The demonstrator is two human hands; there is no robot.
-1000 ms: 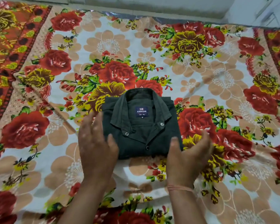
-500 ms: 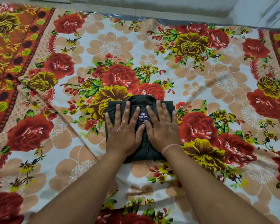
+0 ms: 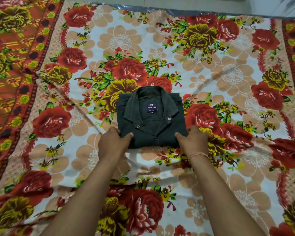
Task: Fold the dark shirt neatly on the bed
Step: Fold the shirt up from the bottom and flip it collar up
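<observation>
Fold looks tidy lol: left hand [image 3: 113, 142] and right hand [image 3: 193, 140] each pinch a near corner of my dark shirt [image 3: 152, 121] on the flowery bedsheet [image 3: 211, 77].

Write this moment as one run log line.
item: folded dark green shirt, collar up, on floral bedsheet | left hand: grips near-left corner | right hand: grips near-right corner

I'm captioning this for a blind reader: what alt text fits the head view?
A dark shirt, folded into a compact rectangle with collar and ARROW label facing up, lies on a floral bedsheet. The left hand and right hand grip its two near corners, thumbs on top.
</observation>
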